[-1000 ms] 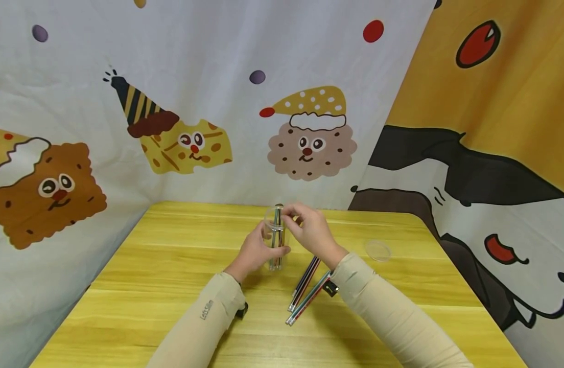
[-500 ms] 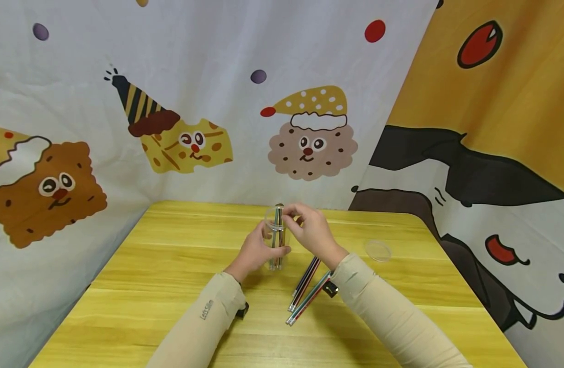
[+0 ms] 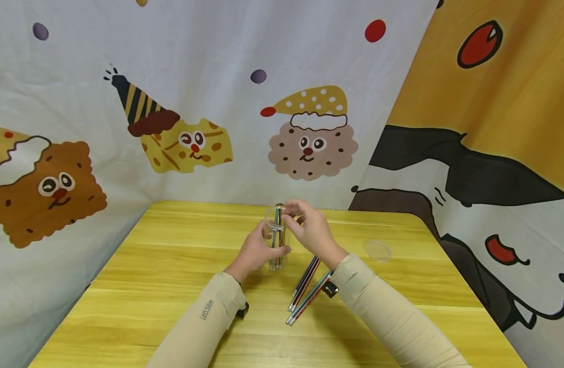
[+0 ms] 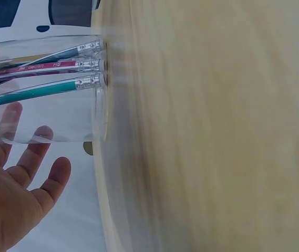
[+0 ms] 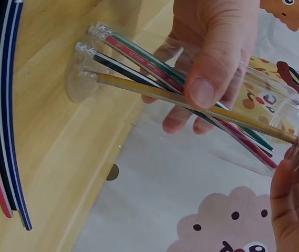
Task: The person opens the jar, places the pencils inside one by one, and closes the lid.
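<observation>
My left hand (image 3: 256, 250) grips a clear plastic cylinder (image 3: 267, 237), its thumb across the near side. The cylinder stands upright and holds several striped pencils (image 4: 39, 92), their silver ferrules and eraser ends at the bottom. A gold pencil (image 5: 186, 101) leans across the others, its upper end at the mouth. At the rim is my right hand (image 3: 311, 230), thumb and index finger parted around the mouth beside that pencil end. In the right wrist view, the fingertips (image 5: 283, 176) of my right hand overlap the rim.
Several pencils (image 3: 305, 286) lie in two loose groups on the wooden table (image 3: 181, 306), partly under my right forearm. A clear round lid (image 3: 378, 250) lies to the right. A printed cloth (image 3: 204, 61) hangs behind the table's back edge.
My right thumb and index finger have parted slightly at the rim, the index finger lifting a little. The left hand and the cylinder stay in place.
</observation>
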{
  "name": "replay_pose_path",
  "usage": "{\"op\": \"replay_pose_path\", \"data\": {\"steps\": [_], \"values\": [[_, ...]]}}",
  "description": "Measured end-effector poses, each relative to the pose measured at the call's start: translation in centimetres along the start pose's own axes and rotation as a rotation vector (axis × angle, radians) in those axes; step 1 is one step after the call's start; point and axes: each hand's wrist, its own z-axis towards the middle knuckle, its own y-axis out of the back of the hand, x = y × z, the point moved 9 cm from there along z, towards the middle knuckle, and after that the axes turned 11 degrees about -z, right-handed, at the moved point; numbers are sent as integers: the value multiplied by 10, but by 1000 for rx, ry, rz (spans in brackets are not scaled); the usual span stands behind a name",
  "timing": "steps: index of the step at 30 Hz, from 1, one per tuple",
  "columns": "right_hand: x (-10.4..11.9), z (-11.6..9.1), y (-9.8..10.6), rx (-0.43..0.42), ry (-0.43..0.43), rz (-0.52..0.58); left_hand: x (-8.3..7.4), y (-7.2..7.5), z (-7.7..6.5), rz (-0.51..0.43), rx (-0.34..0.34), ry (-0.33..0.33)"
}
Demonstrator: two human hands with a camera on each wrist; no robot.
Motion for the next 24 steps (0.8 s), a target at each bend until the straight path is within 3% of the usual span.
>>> {"op": "replay_pose_path", "data": {"steps": [8,15,24], "values": [[1,5,-1,87,-54,-21,2,0,0,-5,4,11],[-4,11,-3,160,-227,-54,1,0,0,-6,1,15],[-4,20,-2,192,-289,-207,-1,0,-2,-16,-2,7]]}}
